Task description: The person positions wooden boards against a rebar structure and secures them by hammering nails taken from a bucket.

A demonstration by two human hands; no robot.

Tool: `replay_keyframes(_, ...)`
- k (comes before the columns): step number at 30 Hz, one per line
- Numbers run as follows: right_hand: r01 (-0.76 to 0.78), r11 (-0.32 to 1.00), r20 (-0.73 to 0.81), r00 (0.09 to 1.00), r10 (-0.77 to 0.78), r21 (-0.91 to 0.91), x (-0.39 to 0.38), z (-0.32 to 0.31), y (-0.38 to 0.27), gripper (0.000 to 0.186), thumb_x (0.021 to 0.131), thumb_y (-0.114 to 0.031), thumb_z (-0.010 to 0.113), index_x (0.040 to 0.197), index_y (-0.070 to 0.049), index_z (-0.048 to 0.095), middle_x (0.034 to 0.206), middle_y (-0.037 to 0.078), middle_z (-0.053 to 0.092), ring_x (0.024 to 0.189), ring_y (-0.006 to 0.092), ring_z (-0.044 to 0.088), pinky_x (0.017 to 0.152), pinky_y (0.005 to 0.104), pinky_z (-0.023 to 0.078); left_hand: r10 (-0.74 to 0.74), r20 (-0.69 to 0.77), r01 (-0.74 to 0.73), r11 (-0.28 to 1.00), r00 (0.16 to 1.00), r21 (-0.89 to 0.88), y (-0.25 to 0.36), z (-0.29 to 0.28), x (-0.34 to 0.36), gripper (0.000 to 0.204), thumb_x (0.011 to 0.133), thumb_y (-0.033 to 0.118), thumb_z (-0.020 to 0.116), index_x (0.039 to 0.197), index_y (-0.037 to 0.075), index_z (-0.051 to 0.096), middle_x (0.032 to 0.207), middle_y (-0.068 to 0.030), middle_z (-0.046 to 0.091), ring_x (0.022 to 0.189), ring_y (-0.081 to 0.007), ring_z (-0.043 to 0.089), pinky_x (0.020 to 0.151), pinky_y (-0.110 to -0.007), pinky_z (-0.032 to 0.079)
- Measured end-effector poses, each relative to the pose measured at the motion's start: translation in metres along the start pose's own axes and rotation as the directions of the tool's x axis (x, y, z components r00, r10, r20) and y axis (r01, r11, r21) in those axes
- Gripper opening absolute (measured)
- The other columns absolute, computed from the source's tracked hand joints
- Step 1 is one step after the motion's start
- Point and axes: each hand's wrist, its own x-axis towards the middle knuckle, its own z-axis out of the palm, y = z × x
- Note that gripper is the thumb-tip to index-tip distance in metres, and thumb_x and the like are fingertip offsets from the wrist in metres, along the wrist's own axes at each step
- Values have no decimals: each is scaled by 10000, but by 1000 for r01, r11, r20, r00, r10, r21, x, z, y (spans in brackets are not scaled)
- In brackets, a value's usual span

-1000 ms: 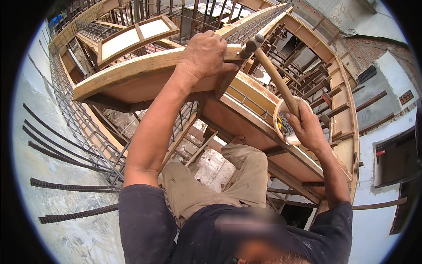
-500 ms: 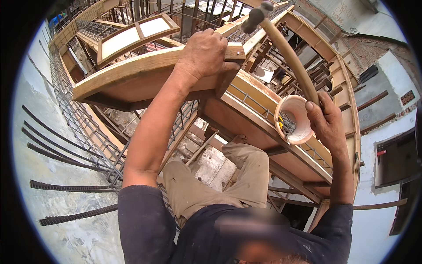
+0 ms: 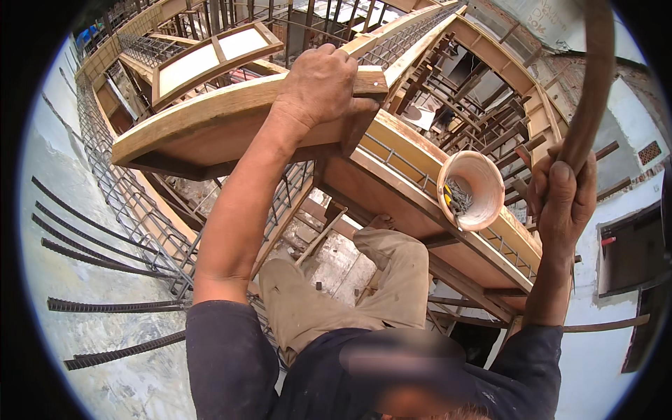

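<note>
My left hand is closed over the top edge of a framed wooden formwork panel, close to its right end. A small shiny nail head shows in the frame's end, just right of that hand. My right hand, raised at the right, grips the wooden handle of a hammer; its head lies beyond the upper edge of the picture. Between the two arms, a pinkish bucket holding grey nails and something yellow sits on the formwork beam.
Steel rebar cages run along the left, and bare rebar ends jut from the grey wall. Below my legs is an opening between beams, with rubble underneath. Another framed panel lies farther off.
My right hand has swung the hammer up and to the right, taking its head out of view. The left hand and panel have shifted only slightly.
</note>
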Motion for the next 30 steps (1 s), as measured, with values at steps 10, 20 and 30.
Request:
replay_keyframes(10,-126,879,262,927,270,-460,-11,31,45,275,986,-241,616,1055,-3,495,700,183,614,632,361,589,624,418,485,-12,23,12,1000,1000,7,-8,3,-3,692,699,679,753,922,25,722,901,-111,689,947,-251,650,865,-373,541)
replay_keyframes(20,-201,872,184,933,309,-446,-52,24,95,267,1008,-236,584,1135,-17,498,779,224,656,777,371,697,673,464,495,42,20,-43,998,999,38,6,-1,11,686,694,668,756,897,14,705,861,-92,659,907,-250,637,831,-381,537)
replay_keyframes(30,-451,429,-202,836,510,-782,-188,-89,259,284,918,-254,637,1096,-32,637,858,218,682,779,389,689,684,503,517,-27,80,24,999,996,33,67,-34,-37,634,608,487,875,980,23,655,918,-91,635,884,-272,613,757,-405,520)
